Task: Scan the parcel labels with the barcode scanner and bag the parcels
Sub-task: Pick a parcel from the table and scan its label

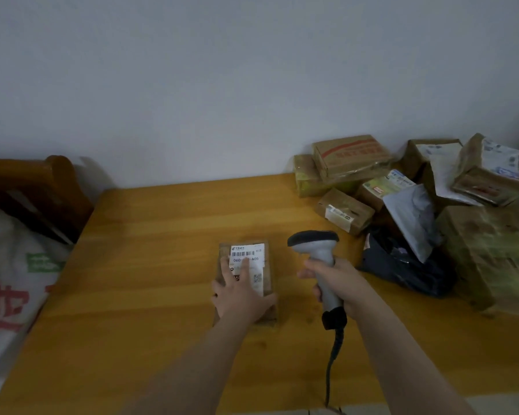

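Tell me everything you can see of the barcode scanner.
The barcode scanner is a handheld, pistol-shaped unit, seemingly plastic. It has a wide dark head on a light grey handle, with a black end piece from which a dark cable trails toward the near table edge. It is held roughly upright, head uppermost, above the wooden table, just right of the labelled parcel. Only the right hand touches it, wrapped round the handle's middle.

Both bare forearms reach forward from the lower edge. The left hand (241, 292) lies palm down, fingers straight and spread, pressing flat on the parcel (268, 274). The right hand (340, 283) is curled round the scanner (319, 253) handle, holding it nearly upright
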